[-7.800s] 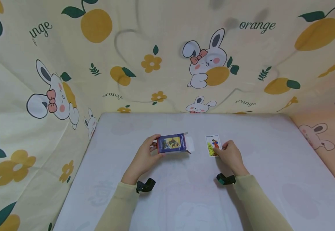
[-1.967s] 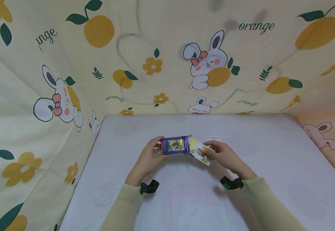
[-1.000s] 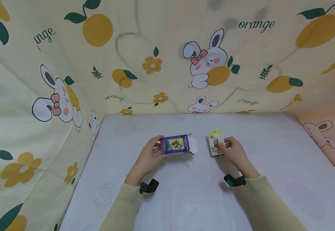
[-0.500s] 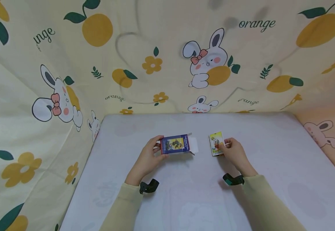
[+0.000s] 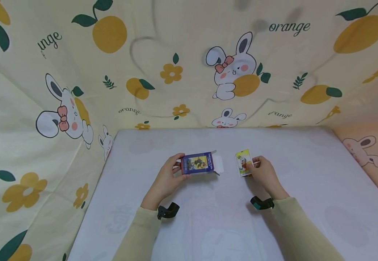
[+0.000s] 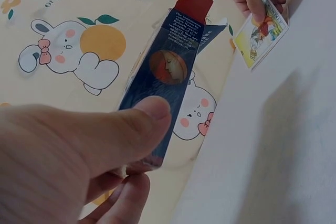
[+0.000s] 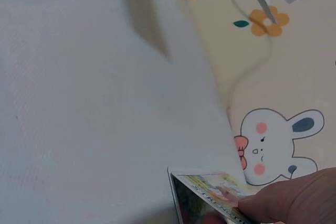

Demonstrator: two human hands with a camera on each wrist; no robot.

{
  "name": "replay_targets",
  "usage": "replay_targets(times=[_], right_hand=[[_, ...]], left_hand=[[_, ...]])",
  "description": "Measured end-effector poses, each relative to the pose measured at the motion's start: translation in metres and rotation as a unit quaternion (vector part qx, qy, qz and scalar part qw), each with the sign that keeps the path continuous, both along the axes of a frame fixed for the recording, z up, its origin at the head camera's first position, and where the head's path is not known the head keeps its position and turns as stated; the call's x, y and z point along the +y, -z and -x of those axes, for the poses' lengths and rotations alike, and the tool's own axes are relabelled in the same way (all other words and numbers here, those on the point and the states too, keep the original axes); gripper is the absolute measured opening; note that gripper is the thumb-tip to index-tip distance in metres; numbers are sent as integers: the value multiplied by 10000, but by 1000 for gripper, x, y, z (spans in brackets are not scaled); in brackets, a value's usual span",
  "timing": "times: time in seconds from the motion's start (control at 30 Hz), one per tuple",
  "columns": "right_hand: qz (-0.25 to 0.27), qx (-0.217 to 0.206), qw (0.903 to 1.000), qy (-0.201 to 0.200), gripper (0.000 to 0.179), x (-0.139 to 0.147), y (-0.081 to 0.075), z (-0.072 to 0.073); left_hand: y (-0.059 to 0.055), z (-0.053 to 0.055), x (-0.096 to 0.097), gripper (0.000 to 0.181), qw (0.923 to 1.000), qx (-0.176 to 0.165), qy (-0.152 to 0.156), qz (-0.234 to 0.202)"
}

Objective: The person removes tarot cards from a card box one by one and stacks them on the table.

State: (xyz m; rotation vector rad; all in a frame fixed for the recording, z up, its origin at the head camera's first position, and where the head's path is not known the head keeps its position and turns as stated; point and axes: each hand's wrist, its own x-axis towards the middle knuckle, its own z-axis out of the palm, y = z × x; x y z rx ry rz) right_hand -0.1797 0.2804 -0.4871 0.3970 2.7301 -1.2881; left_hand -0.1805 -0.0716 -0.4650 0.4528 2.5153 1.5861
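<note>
My left hand grips a dark blue card box above the table, thumb on its near narrow side. The box lies on its side, its end flap open toward the right. In the right hand is a tarot card with a yellow top and a small figure, pinched at its right edge with the thumb on its face. Below it, the right wrist view shows another card with a dark picture, the two spread apart at one end. How many cards lie underneath is hidden.
A white-covered table spans the area under both hands. Behind it hangs a cream cloth printed with rabbits and oranges, and it continues along the left and right sides. A black wrist camera sits on each wrist.
The right hand drew the yellow-topped card from the box's open end, then carried it right over the card set down there. The left hand kept its grip. Almost nothing moved in the last half second.
</note>
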Motion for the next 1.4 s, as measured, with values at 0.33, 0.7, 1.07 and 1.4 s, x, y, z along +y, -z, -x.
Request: replay_targets(times=[0.33,0.7,1.07,1.4], right_hand=[[-488,-31,9986,176,41,-2,-2,-4],[-727,-105,9971,183,46,1,6,-5],[-846,-211,9960,173,48,2,8,-2],[-948,-139,9953,167,52,4,11,-2]], left_hand=[[-1,-1,0,75,10000,-9,-16,29],[-3,-1,0,74,10000,21,3,32],[-4,-2,1,74,10000,-34,-26,-5],[-3,-2,0,75,10000,-23,-36,31]])
